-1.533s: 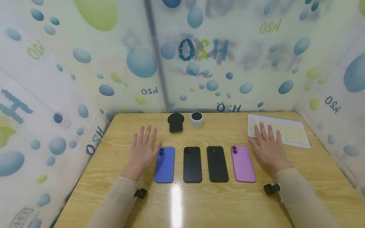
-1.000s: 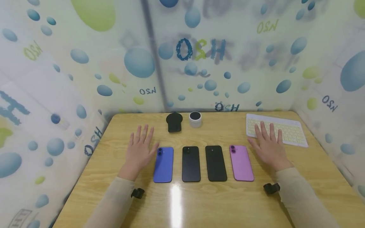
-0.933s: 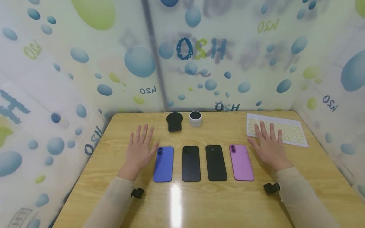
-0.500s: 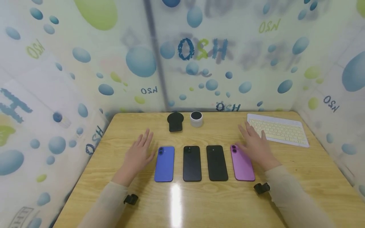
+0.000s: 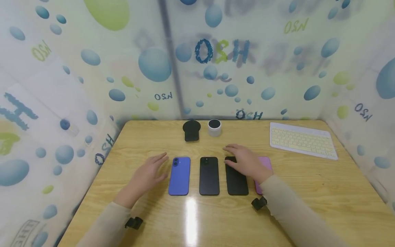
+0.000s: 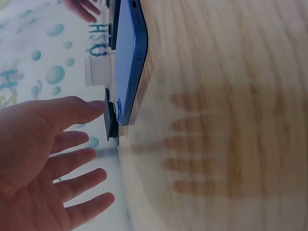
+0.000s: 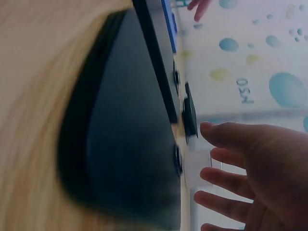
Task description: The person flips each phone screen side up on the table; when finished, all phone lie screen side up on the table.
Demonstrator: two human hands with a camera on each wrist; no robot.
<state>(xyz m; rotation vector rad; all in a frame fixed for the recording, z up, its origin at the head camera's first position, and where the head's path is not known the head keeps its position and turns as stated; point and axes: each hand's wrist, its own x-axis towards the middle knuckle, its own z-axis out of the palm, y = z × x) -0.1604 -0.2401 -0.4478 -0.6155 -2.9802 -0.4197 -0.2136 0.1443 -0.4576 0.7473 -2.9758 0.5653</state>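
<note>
Four is too many to count here, so several smartphones lie face down in a row: a blue phone point(image 5: 179, 176) at left, a black phone point(image 5: 209, 176) beside it, another black phone point(image 5: 237, 181), and a pink phone point(image 5: 266, 163) at right. My left hand point(image 5: 145, 176) hovers just left of the blue phone, fingers spread and relaxed, holding nothing. Over the right-hand black phone reaches my right hand point(image 5: 247, 164), thumb and fingers apart with nothing between them; its wrist and sleeve hide part of the pink phone. In the right wrist view the right hand point(image 7: 260, 168) appears above the black phone point(image 7: 130, 130).
At the back of the wooden table point(image 5: 148, 137) are a black flat object with a rounded top point(image 5: 191, 131) and a small white cylinder with a dark top point(image 5: 214, 127). A white keyboard point(image 5: 303, 140) lies at back right. Printed curtain-like walls point(image 5: 262, 68) enclose the table.
My right hand has moved left from the keyboard, across the pink phone to the right-hand black phone. My left hand has lowered slightly and turned inward toward the blue phone. The phones have stayed put.
</note>
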